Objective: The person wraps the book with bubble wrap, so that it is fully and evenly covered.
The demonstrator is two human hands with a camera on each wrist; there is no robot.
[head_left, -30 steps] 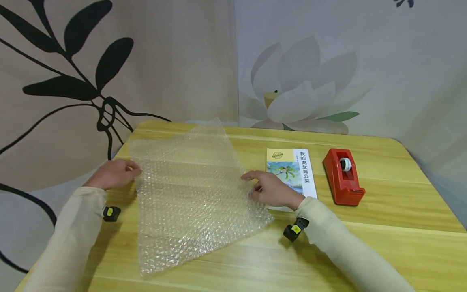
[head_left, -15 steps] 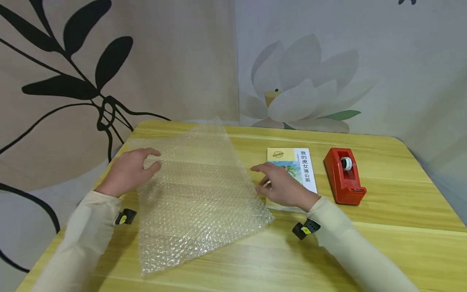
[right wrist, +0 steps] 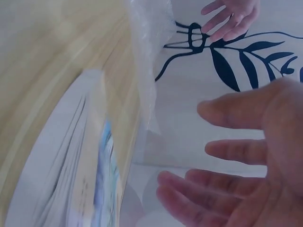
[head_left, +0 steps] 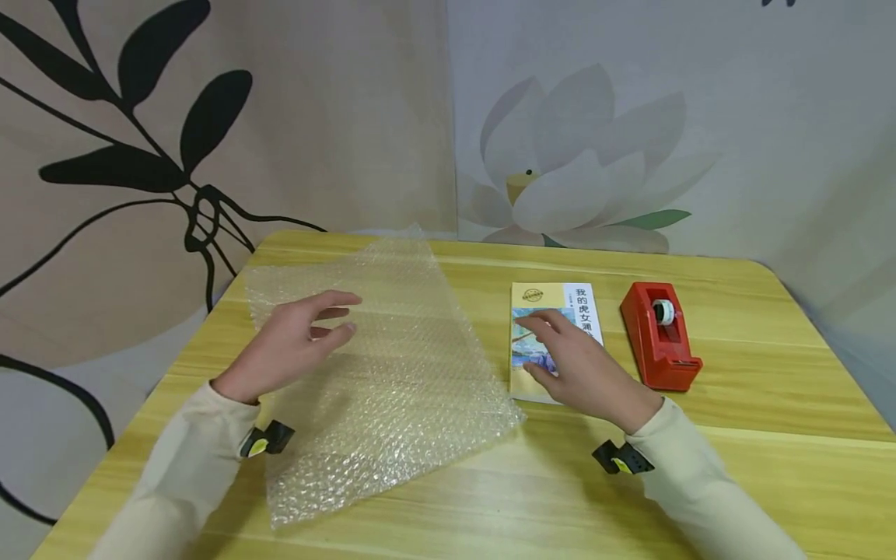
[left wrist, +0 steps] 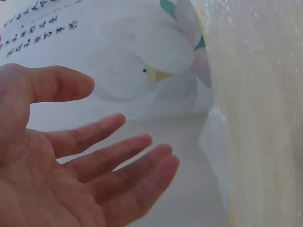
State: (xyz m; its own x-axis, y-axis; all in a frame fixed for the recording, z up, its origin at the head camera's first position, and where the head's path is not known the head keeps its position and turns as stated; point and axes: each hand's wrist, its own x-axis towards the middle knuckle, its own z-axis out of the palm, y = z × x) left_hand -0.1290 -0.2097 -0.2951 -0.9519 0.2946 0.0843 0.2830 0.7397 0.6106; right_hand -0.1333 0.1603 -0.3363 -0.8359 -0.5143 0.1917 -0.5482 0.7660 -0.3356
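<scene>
Bubble wrap (head_left: pixel 399 389) looks glossy plastic (bumpy throughout), the book (head_left: pixel 528 346) paper, the table (head_left: pixel 476 513) smooth wood.

Lt-wood table (head_left: pixel 476 498) w/ rounded far corners, pale wall (head_left: pixel 364 140) behind w/ blk leaf print (head_left: pixel 119 167) L, lotus print (head_left: pixel 577 171) R.

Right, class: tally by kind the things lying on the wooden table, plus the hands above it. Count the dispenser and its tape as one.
Sheet of bubble wrap: 1
Book: 1
Red tape dispenser: 1
Hands, left hand and right hand: 2
Total: 5
</scene>
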